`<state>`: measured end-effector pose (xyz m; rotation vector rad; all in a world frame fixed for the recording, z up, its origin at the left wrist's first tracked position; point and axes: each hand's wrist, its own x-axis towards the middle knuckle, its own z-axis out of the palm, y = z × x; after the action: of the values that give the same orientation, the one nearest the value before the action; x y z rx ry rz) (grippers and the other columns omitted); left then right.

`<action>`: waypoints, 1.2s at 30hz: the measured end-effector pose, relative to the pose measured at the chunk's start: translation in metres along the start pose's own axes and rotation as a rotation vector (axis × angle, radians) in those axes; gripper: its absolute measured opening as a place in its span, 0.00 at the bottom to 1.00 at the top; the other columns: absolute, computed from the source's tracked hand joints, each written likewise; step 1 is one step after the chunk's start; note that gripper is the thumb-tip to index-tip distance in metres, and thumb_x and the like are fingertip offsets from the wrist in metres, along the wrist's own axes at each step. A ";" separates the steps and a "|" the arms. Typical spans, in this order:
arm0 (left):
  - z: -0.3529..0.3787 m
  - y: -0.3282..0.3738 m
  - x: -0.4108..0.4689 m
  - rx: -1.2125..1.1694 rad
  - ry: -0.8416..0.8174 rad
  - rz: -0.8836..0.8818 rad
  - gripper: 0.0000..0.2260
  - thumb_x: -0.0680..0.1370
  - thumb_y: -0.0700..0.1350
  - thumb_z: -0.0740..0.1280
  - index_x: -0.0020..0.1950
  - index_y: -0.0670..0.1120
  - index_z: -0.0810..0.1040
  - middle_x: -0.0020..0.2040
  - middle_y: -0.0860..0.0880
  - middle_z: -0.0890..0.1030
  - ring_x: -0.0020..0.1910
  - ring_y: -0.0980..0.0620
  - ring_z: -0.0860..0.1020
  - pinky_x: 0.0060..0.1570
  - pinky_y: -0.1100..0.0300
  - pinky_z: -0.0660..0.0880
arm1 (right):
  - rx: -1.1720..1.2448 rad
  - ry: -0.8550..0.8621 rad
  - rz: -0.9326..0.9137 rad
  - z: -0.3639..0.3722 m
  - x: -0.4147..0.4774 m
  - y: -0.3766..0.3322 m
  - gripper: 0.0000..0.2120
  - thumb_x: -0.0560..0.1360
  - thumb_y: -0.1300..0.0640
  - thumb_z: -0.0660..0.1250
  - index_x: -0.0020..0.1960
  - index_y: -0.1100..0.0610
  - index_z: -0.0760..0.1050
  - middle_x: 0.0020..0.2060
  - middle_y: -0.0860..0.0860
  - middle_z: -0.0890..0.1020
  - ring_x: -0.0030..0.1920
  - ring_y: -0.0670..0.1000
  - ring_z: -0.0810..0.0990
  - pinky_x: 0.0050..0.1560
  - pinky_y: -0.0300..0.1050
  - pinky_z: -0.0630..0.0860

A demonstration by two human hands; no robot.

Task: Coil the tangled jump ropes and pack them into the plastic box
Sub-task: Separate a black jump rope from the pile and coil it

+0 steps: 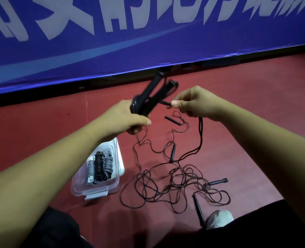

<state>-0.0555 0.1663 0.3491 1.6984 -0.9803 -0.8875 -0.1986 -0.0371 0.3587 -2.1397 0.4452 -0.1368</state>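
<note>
Nearest, thin limp ropes (176, 185) sprawl tangled on the floor (255, 122) beside a box (96, 193) holding coils (99, 167). Beyond, the left hand (128, 120) grips a bundle (144, 102), probably light, by its stiff handles (155, 83). The right hand (192, 102) pinches its floppy cord (200, 133).

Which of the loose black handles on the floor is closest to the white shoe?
The handle at the bottom right, its lower end right beside the shoe. The other three lie higher in the view, well away from it.
</note>
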 end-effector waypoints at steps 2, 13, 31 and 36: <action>-0.005 -0.002 0.003 -0.157 0.031 -0.034 0.09 0.73 0.31 0.69 0.41 0.43 0.73 0.30 0.46 0.71 0.25 0.52 0.66 0.27 0.63 0.62 | -0.003 -0.061 -0.020 0.008 -0.001 -0.004 0.09 0.81 0.53 0.65 0.53 0.53 0.84 0.28 0.52 0.67 0.28 0.50 0.64 0.27 0.39 0.63; -0.018 0.002 0.005 -0.443 0.158 -0.138 0.07 0.76 0.34 0.67 0.44 0.45 0.73 0.30 0.47 0.73 0.27 0.50 0.71 0.26 0.64 0.69 | -0.125 -0.016 -0.069 0.030 -0.005 -0.029 0.11 0.82 0.51 0.64 0.47 0.57 0.80 0.23 0.45 0.73 0.24 0.42 0.70 0.30 0.35 0.69; -0.031 -0.009 0.016 -0.288 0.268 -0.204 0.17 0.74 0.29 0.66 0.47 0.49 0.65 0.29 0.44 0.70 0.24 0.54 0.63 0.23 0.66 0.57 | -0.105 -0.104 0.039 0.025 -0.023 -0.048 0.11 0.81 0.55 0.65 0.41 0.56 0.77 0.28 0.51 0.76 0.27 0.48 0.77 0.30 0.40 0.74; -0.021 -0.016 0.024 -0.079 0.318 -0.203 0.15 0.73 0.32 0.68 0.48 0.48 0.65 0.29 0.43 0.69 0.22 0.54 0.62 0.24 0.65 0.57 | -0.022 -0.078 0.088 0.030 -0.024 -0.058 0.14 0.81 0.55 0.65 0.43 0.62 0.81 0.27 0.49 0.73 0.24 0.45 0.71 0.28 0.36 0.68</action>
<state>-0.0233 0.1560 0.3365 1.8236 -0.5618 -0.7439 -0.1976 0.0249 0.3902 -2.1346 0.4957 0.0016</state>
